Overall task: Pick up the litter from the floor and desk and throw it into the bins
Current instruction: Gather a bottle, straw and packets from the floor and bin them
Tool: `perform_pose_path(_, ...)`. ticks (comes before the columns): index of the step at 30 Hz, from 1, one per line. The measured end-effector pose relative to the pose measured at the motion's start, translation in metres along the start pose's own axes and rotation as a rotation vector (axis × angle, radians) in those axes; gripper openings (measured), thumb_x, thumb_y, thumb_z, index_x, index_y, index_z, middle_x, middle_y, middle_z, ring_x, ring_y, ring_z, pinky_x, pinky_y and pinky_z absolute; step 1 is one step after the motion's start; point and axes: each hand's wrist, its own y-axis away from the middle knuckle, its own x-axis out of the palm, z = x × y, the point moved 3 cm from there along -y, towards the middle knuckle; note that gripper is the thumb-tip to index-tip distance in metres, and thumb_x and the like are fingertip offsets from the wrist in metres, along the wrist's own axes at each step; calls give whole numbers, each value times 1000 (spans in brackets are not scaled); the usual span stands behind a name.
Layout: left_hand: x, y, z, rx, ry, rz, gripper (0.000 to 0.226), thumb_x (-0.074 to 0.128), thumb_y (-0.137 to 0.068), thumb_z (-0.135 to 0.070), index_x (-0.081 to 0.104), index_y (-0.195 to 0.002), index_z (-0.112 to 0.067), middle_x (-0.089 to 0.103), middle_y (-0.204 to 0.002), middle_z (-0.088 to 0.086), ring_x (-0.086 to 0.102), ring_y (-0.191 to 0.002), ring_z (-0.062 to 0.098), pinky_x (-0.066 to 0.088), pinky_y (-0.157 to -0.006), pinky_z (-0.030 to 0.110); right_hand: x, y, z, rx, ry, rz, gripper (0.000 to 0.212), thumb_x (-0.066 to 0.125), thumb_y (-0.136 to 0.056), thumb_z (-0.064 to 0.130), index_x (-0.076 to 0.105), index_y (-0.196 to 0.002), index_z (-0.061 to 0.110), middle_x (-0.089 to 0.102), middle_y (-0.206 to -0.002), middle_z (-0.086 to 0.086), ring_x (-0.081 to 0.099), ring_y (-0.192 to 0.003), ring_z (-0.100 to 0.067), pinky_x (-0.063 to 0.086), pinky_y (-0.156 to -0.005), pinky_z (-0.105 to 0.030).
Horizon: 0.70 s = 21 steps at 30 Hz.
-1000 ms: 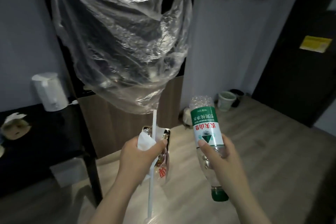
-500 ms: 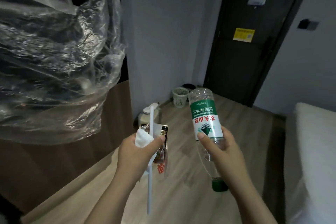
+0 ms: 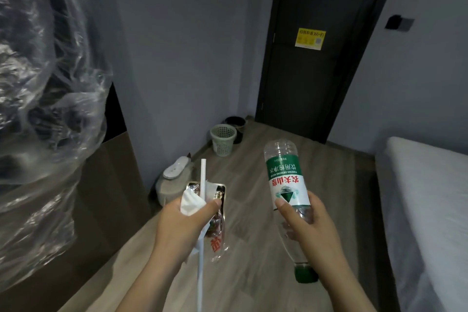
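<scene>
My left hand (image 3: 181, 223) is closed around a bundle of litter: a crumpled white tissue (image 3: 191, 202), a long white straw (image 3: 202, 213) and a shiny snack wrapper (image 3: 216, 230) with red print. My right hand (image 3: 307, 228) grips an empty clear plastic water bottle (image 3: 286, 180) with a green and white label, held upside down with its green cap (image 3: 305, 272) at the bottom. Two bins stand far ahead on the floor by the wall: a pale green mesh bin (image 3: 222, 139) and a dark bin (image 3: 236, 125) behind it.
A large clear plastic sheet (image 3: 43, 109) over dark things hangs at the left above a brown cabinet (image 3: 96, 185). A white appliance (image 3: 173, 180) sits on the wooden floor by the wall. A bed (image 3: 428, 210) fills the right side. A dark door (image 3: 311, 58) stands behind the bins.
The view has swung right: the plastic sheet slid to the left edge, while the door, bins and bed came into view. Both hands keep the same hold on their litter.
</scene>
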Motion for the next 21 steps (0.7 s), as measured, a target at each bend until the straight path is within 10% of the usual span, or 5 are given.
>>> perform_pose_path(21, 200, -379, -3, -60, -218, -84, 30, 79, -72, -28, 65, -69, -1, 61, -54, 2, 55, -54, 16, 46, -57, 31, 44, -437, -5, 94, 65, 102, 56, 73, -78, 22, 47, -125, 37, 64, -97, 15, 64, -86, -7, 55, -83, -38)
